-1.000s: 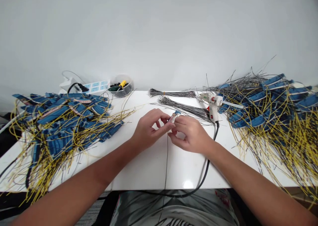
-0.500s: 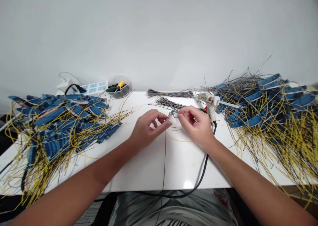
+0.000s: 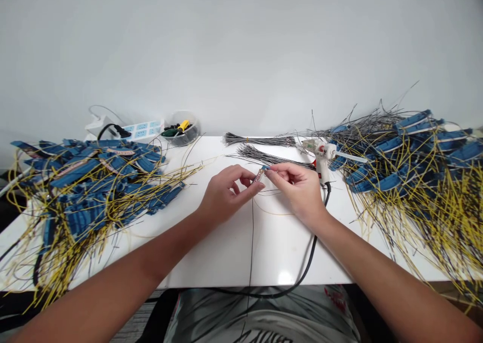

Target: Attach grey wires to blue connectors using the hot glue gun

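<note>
Between the thumb and fingers of my left hand [image 3: 228, 192] is a small blue piece [image 3: 258, 176] with a pale printed strip, held tilted above the table. The fingertips of my right hand [image 3: 302, 184] are pinched together against its blue upper end, where a thin wire seems to be caught between them; the tips partly hide it. A dark wire [image 3: 252, 237] runs from below the piece over the table's front edge. A thin yellow wire [image 3: 271, 212] curves across the table under my hands.
A hot glue gun [image 3: 322, 157] stands right of my hands, its black cord looping forward. Two dark wire bundles [image 3: 264, 141] lie behind. Heaps of blue pieces with yellow and black wires flank both sides [image 3: 83, 212] [image 3: 407, 177]. A tool bowl [image 3: 186, 132] and power strip [image 3: 145, 131] stand back left.
My right fingertips have moved left and now meet the blue end of the piece; a small gap was there before. My left hand keeps its hold, nearly still.
</note>
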Motion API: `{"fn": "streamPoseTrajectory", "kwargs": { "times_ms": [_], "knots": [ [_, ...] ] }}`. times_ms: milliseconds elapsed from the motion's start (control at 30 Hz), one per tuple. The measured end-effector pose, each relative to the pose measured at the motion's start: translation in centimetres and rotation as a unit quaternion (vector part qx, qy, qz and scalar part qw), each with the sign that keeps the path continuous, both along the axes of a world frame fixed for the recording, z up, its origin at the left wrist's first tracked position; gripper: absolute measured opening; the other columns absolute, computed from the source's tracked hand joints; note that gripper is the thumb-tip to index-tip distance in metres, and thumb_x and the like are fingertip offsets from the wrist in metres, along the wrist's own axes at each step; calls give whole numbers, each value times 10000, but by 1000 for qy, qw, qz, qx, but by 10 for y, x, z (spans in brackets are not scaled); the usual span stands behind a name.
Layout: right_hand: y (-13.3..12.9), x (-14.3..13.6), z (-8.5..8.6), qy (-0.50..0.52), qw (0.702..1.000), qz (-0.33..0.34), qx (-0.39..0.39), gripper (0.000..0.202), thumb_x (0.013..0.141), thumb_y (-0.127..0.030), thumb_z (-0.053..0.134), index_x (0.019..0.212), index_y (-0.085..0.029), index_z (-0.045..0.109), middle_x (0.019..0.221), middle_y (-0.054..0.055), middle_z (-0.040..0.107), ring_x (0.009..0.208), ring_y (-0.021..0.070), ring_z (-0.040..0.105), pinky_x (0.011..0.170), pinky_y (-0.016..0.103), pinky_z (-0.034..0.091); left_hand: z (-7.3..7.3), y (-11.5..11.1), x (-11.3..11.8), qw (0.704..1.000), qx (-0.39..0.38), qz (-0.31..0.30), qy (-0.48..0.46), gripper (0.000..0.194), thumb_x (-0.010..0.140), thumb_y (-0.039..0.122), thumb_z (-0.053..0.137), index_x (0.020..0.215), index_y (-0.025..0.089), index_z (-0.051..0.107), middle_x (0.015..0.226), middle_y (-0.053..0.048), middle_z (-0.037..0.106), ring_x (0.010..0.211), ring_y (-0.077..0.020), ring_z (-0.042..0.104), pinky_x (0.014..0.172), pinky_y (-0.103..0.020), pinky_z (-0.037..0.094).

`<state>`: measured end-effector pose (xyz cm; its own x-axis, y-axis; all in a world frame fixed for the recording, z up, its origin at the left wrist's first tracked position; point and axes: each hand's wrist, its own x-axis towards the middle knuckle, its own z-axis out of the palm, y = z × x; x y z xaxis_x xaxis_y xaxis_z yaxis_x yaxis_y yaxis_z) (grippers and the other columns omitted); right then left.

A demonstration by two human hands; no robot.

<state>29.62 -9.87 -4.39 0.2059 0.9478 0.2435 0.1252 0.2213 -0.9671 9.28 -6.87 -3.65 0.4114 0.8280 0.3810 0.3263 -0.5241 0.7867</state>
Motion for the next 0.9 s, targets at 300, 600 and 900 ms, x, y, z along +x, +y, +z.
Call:
{"fn": "streamPoseTrajectory", "kwargs": {
  "times_ms": [300, 600, 900],
  "knots": [
    [0, 4, 3, 5, 1000, 3, -6, 189, 848, -371, 807, 895, -189, 820, 717, 23, 643, 665, 141, 524, 618, 290, 434, 4, 0, 1, 997, -70, 23, 1, 277, 931, 484, 737, 928, 207, 738, 904, -25, 721, 792, -137, 642, 594, -234, 464],
    [3, 9, 7, 6, 1000, 22, -1, 167, 876, -353, 790, 883, -186, 788, 819, 41, 679, 740, 150, 559, 629, 280, 418, 4, 2, 2, 993, -109, 49, -19, 340, 895, 530, 758, 908, 191, 736, 864, -22, 689, 706, -115, 584, 545, -217, 417],
    [6, 21, 4, 25, 998, 54, 25, 189, 957, -380, 731, 939, -193, 713, 764, -9, 551, 672, 109, 431, 616, 257, 344, 0, 13, -3, 981, -161, 105, -38, 391, 904, 577, 727, 886, 187, 713, 793, 3, 641, 575, -81, 451, 519, -219, 350]
  ]
}}
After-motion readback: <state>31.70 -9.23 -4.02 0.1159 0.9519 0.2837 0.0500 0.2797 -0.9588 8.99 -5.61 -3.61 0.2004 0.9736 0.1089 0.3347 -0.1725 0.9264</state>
